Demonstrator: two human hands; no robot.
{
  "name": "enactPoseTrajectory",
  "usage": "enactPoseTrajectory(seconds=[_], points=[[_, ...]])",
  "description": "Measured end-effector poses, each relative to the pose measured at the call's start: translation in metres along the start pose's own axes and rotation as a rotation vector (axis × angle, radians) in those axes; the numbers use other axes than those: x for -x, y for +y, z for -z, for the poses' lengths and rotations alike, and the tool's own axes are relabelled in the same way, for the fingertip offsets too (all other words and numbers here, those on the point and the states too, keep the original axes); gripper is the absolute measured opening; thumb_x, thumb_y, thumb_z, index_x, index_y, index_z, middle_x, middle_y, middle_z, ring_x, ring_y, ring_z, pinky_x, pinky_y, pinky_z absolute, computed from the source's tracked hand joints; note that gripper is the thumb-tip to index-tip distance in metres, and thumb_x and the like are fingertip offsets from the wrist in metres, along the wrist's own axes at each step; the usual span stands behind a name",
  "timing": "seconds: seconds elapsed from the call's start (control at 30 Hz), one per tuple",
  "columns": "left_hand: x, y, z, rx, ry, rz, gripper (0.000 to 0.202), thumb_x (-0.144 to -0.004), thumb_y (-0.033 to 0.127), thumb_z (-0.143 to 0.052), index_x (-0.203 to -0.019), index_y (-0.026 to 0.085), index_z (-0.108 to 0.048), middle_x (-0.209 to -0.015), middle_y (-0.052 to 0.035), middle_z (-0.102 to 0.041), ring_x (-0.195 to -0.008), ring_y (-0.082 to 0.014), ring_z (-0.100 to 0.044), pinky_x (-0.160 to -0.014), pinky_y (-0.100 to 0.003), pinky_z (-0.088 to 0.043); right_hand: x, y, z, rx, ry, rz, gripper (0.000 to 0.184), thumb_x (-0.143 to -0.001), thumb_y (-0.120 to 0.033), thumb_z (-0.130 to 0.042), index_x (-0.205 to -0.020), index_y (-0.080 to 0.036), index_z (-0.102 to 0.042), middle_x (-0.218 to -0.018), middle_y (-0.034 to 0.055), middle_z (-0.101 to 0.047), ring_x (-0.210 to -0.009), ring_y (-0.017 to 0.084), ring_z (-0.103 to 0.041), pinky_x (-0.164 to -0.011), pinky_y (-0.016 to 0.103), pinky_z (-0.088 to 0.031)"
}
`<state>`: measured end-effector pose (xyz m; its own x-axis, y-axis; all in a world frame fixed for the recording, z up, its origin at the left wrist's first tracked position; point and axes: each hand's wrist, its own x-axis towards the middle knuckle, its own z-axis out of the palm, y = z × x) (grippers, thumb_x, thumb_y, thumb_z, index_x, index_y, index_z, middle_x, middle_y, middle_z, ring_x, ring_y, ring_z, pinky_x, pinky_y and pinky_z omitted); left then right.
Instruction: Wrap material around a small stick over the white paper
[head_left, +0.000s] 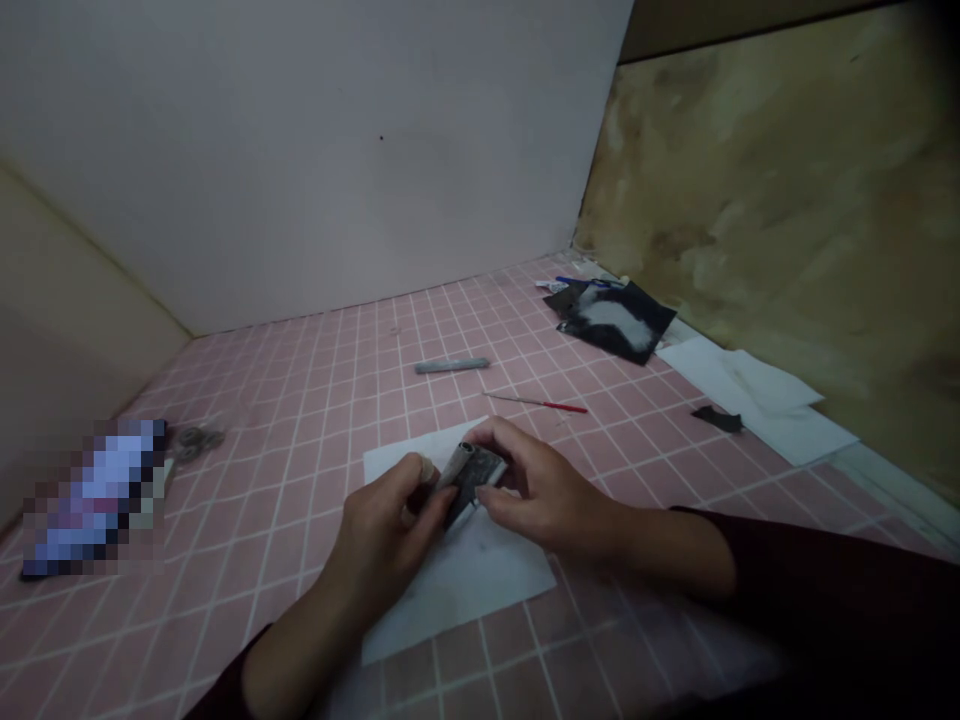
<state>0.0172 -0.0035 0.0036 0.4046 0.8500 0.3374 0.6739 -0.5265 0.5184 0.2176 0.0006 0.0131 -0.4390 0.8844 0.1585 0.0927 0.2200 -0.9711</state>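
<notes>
Both my hands meet over a white sheet of paper [465,580] lying on the pink tiled surface [300,420]. My left hand [382,530] is closed round a grey pen-like tool [454,466], its tip pointing up and away. My right hand [536,485] pinches a small dark flat piece [480,478] and holds it against the tool. Part of the dark piece is hidden by my fingers. Dark sleeves cover both forearms.
A grey stick [451,366] and a thin red-handled tool [536,403] lie beyond the paper. Dark material with white fluff [619,320], white sheets [757,395] and a dark scrap [718,419] sit at the right by a wall. A small coil [196,440] lies left.
</notes>
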Motion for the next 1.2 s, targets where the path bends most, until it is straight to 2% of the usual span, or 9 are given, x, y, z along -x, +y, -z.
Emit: enactPoseTrajectory(seconds=[0.1, 0.17, 0.43, 0.7, 0.83, 1.0, 1.07, 1.2], points=[[0.0007, 0.0003, -0.0008, 0.004, 0.016, -0.004, 0.015, -0.088, 0.023, -0.054, -0.078, 0.019, -0.044, -0.064, 0.0034, -0.053, -0.053, -0.0085, -0.049, -0.049, -0.019, -0.04, 0.0013, 0.0032, -0.001, 0.005, 0.033, 0.022, 0.035, -0.08, -0.008, -0.051, -0.112, -0.022, -0.043, -0.103, 0.0034, -0.055, -0.088, 0.015, -0.056, -0.075, 0.028, -0.047], [0.0009, 0.0005, -0.0006, 0.004, 0.034, -0.025, 0.015, -0.087, 0.023, -0.056, -0.079, 0.019, -0.044, -0.064, 0.0035, -0.053, -0.053, -0.0084, -0.05, -0.048, -0.019, -0.04, 0.0017, 0.0049, -0.0014, -0.004, 0.065, 0.044, 0.037, -0.082, -0.009, -0.051, -0.114, -0.023, -0.04, -0.106, 0.0041, -0.055, -0.089, 0.015, -0.057, -0.074, 0.028, -0.049], [0.0009, 0.0006, 0.0021, 0.023, -0.003, -0.069, 0.016, -0.085, 0.022, -0.059, -0.079, 0.019, -0.044, -0.065, 0.0042, -0.052, -0.054, -0.009, -0.05, -0.05, -0.019, -0.041, 0.0034, 0.0026, -0.0031, -0.003, 0.093, 0.123, 0.035, -0.082, -0.006, -0.051, -0.108, -0.025, -0.038, -0.099, 0.0003, -0.055, -0.083, 0.011, -0.057, -0.068, 0.023, -0.051], [-0.0002, 0.0016, 0.0002, 0.052, -0.031, -0.007, 0.019, -0.083, 0.023, -0.06, -0.077, 0.02, -0.043, -0.063, 0.0046, -0.05, -0.052, -0.0091, -0.047, -0.048, -0.019, -0.038, 0.0048, 0.001, -0.0012, 0.069, 0.061, 0.133, 0.026, -0.083, -0.008, -0.051, -0.102, -0.023, -0.041, -0.093, -0.0013, -0.054, -0.074, 0.008, -0.055, -0.064, 0.02, -0.05], [0.0004, 0.0011, 0.0005, 0.165, -0.056, 0.066, 0.021, -0.084, 0.029, -0.061, -0.08, 0.02, -0.042, -0.065, 0.0041, -0.05, -0.056, -0.0098, -0.047, -0.051, -0.021, -0.039, 0.0023, -0.0002, 0.0012, 0.06, 0.061, 0.128, 0.026, -0.082, -0.006, -0.05, -0.101, -0.022, -0.042, -0.088, -0.002, -0.053, -0.072, 0.008, -0.053, -0.062, 0.019, -0.048], [0.0005, 0.003, 0.004, 0.447, -0.136, 0.139, 0.017, -0.093, 0.032, -0.047, -0.082, 0.019, -0.043, -0.067, 0.0037, -0.046, -0.059, -0.0091, -0.044, -0.055, -0.022, -0.037, -0.0008, 0.0012, 0.0034, 0.032, 0.065, 0.117, 0.023, -0.083, -0.006, -0.048, -0.099, -0.022, -0.043, -0.087, -0.0021, -0.05, -0.073, 0.009, -0.05, -0.062, 0.021, -0.046], [-0.0006, 0.004, 0.0037, 0.527, -0.162, 0.178, 0.015, -0.093, 0.032, -0.049, -0.085, 0.019, -0.045, -0.069, 0.0035, -0.046, -0.061, -0.0092, -0.045, -0.056, -0.022, -0.038, -0.0007, 0.0013, 0.0026, -0.012, 0.051, 0.102, 0.022, -0.084, -0.007, -0.047, -0.099, -0.022, -0.043, -0.088, -0.0015, -0.051, -0.075, 0.01, -0.051, -0.062, 0.022, -0.046], [-0.0025, 0.0054, 0.0005, 0.56, -0.218, 0.242, 0.018, -0.09, 0.035, -0.053, -0.088, 0.018, -0.049, -0.075, 0.001, -0.052, -0.066, -0.011, -0.049, -0.059, -0.023, -0.039, 0.0012, 0.0005, -0.0004, -0.07, 0.012, 0.069, 0.021, -0.085, -0.007, -0.046, -0.099, -0.022, -0.04, -0.09, 0.0002, -0.055, -0.077, 0.012, -0.054, -0.063, 0.024, -0.047]])
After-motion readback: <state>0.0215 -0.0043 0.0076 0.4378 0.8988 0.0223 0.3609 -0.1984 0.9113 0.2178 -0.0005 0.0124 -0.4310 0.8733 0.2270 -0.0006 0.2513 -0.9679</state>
